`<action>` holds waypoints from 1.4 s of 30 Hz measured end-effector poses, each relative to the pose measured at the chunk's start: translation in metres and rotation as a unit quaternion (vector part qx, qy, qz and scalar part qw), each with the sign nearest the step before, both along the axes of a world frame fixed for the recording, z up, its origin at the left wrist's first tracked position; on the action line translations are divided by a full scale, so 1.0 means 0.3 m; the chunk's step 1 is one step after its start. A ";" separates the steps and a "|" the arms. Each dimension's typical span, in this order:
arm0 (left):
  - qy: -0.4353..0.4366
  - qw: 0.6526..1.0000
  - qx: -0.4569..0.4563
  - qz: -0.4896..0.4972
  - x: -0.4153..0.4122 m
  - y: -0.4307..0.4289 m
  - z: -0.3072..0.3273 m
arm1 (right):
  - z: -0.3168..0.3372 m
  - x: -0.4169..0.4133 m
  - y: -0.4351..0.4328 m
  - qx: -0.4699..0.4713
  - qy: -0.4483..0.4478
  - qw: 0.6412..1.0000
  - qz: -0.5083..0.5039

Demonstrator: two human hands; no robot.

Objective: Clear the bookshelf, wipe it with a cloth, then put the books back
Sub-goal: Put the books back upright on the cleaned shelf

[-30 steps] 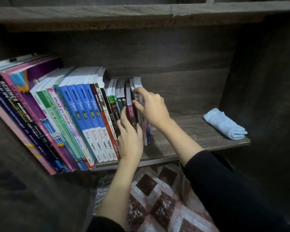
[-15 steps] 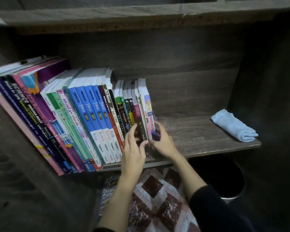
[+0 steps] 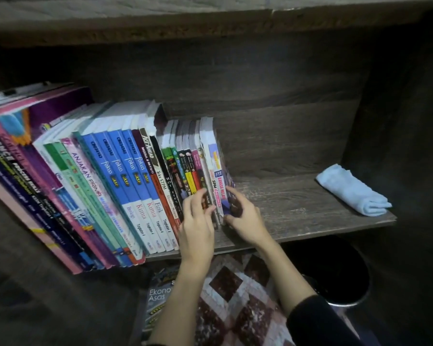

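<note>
cam: 1, head-worn | faces: forward-down | range: close on shelf (image 3: 298, 216) and books (image 3: 125, 176)

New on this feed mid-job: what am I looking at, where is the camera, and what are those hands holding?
No machine here: a person works with bare hands, filmed by one camera on their head, looking down. The shelf carries a leaning row of books and, at its right end, a folded blue cloth. The right hand grips the end book of the row; the fingers of the left hand rest on the thin spines beside it. Below stands a black bin.
</note>
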State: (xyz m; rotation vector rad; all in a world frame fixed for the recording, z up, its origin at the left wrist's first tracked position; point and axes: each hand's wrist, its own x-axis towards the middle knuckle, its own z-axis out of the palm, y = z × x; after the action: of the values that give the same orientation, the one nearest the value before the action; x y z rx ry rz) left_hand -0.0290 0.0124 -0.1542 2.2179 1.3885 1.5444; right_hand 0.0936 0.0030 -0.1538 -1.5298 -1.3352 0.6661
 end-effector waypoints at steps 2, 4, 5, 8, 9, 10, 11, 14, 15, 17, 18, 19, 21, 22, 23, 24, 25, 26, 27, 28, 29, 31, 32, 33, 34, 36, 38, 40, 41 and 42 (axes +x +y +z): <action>-0.004 1.000 -0.005 -0.015 -0.012 -0.005 -0.003 | 0.003 0.002 -0.003 -0.003 0.005 1.000 0.004; 0.020 1.000 0.012 -0.019 -0.018 -0.004 -0.009 | 0.005 0.005 -0.003 -0.008 0.010 1.000 0.005; 0.034 0.999 0.023 -0.013 -0.016 -0.002 -0.009 | 0.006 0.005 -0.002 -0.008 0.012 1.000 0.004; 0.054 0.997 0.036 0.030 0.003 0.003 0.002 | -0.003 0.002 0.003 -0.002 0.016 1.000 0.000; 0.057 0.997 0.034 0.045 0.010 0.003 0.003 | -0.004 -0.001 0.001 -0.001 0.017 1.000 0.000; 0.057 0.996 0.031 0.056 0.019 0.002 0.005 | -0.004 -0.002 -0.001 -0.002 0.017 1.000 0.000; 0.057 0.996 0.030 0.066 0.025 0.001 0.005 | -0.004 -0.001 -0.004 -0.005 0.014 1.000 -0.001; 0.068 0.993 0.023 0.091 0.037 -0.003 0.007 | -0.004 0.001 -0.012 -0.010 -0.002 1.000 0.000; 0.074 0.992 0.019 0.098 0.040 -0.004 0.011 | -0.006 0.002 -0.011 -0.008 -0.009 1.000 0.002; 0.081 0.991 0.007 0.103 0.046 -0.007 0.020 | -0.012 0.002 -0.008 -0.005 -0.019 1.000 0.003; 0.082 0.991 0.005 0.105 0.047 -0.010 0.034 | -0.012 0.002 -0.008 -0.003 -0.019 1.000 0.005; 0.079 0.991 0.011 0.109 0.046 -0.014 0.050 | -0.015 0.001 -0.007 -0.002 -0.019 1.000 0.006; 0.066 0.989 0.060 0.120 0.042 -0.017 0.098 | -0.016 0.000 -0.010 -0.004 -0.017 1.000 0.003; 0.057 0.986 0.092 0.125 0.042 -0.019 0.127 | -0.016 0.002 -0.014 -0.008 -0.020 1.000 0.000; 0.047 0.983 0.116 0.132 0.042 -0.023 0.161 | -0.019 0.003 -0.019 -0.009 -0.026 1.000 -0.005; 0.041 0.981 0.128 0.142 0.044 -0.025 0.200 | -0.021 0.003 -0.024 -0.010 -0.034 0.999 -0.011; 0.045 0.978 0.131 0.158 0.046 -0.025 0.239 | -0.023 0.003 -0.026 -0.009 -0.040 0.999 -0.015; 0.064 0.974 0.127 0.176 0.049 -0.026 0.274 | -0.024 0.002 -0.026 -0.008 -0.043 0.999 -0.019; 0.099 0.970 0.118 0.190 0.051 -0.024 0.298 | -0.025 -0.001 -0.024 -0.005 -0.043 0.999 -0.023; 0.140 0.965 0.105 0.197 0.052 -0.021 0.315 | -0.019 -0.006 -0.023 0.003 -0.039 0.999 -0.024; 0.178 0.959 0.090 0.201 0.053 -0.016 0.319 | -0.012 -0.012 -0.022 0.011 -0.031 0.999 -0.023; 0.216 0.951 0.070 0.210 0.052 -0.006 0.305 | 0.010 -0.021 -0.019 0.030 -0.020 0.999 -0.016; 0.223 0.948 0.067 0.217 0.050 -0.003 0.298 | 0.021 -0.023 -0.018 0.038 -0.026 0.999 -0.014; 0.221 0.947 0.073 0.222 0.050 -0.002 0.294 | 0.030 -0.024 -0.016 0.044 -0.039 0.998 -0.014; 0.209 0.949 0.080 0.223 0.052 0.001 0.292 | 0.038 -0.024 -0.016 0.046 -0.053 0.997 -0.018; 0.171 0.960 0.087 0.205 0.060 -0.001 0.294 | 0.034 -0.017 -0.012 0.052 -0.066 0.996 -0.026; 0.132 0.969 0.098 0.184 0.066 -0.015 0.281 | 0.029 -0.014 -0.015 0.055 -0.078 0.995 -0.027; 0.069 0.978 0.119 0.156 0.068 -0.031 0.257 | 0.024 -0.016 -0.017 0.057 -0.086 0.994 -0.031; 0.031 0.982 0.130 0.135 0.066 -0.038 0.244 | 0.023 -0.017 -0.016 0.054 -0.091 0.994 -0.033; -0.006 0.984 0.138 0.108 0.064 -0.043 0.230 | 0.022 -0.018 -0.013 0.051 -0.100 0.993 -0.035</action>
State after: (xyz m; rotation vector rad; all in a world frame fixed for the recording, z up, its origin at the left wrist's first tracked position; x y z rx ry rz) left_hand -0.0098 -0.0004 -0.0851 2.2603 1.5404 1.9267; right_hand 0.0881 -0.0010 -0.1473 -1.5837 -1.4346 0.4032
